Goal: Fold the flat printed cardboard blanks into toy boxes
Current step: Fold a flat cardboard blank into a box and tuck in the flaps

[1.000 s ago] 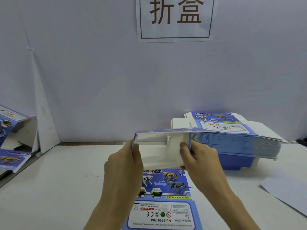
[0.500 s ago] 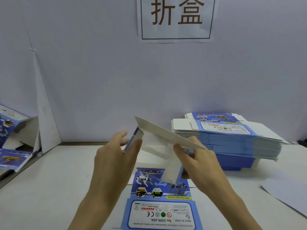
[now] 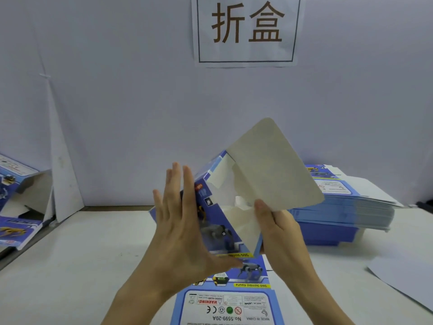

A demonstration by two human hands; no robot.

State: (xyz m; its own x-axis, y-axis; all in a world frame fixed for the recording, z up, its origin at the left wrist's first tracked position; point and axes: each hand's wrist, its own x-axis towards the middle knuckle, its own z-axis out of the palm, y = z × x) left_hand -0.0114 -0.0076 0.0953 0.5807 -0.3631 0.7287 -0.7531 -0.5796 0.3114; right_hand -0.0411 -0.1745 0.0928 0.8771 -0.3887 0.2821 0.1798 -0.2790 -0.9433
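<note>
One box (image 3: 218, 221) is half folded and is held up between two hands. The left hand (image 3: 180, 231) lies flat on its printed side with straight fingers. The right hand (image 3: 281, 233) grips the other side, thumb near the one open flap (image 3: 274, 165). One blank (image 3: 229, 306) lies below the hands, and one stack (image 3: 346, 207) is to the right of them.

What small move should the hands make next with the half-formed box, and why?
Probably fold the big lid flap down over the open end of the box. The box is already opened into a tube, the flat left hand braces its printed side, the right hand grips near the flap's base, and the flap stands open.
</note>
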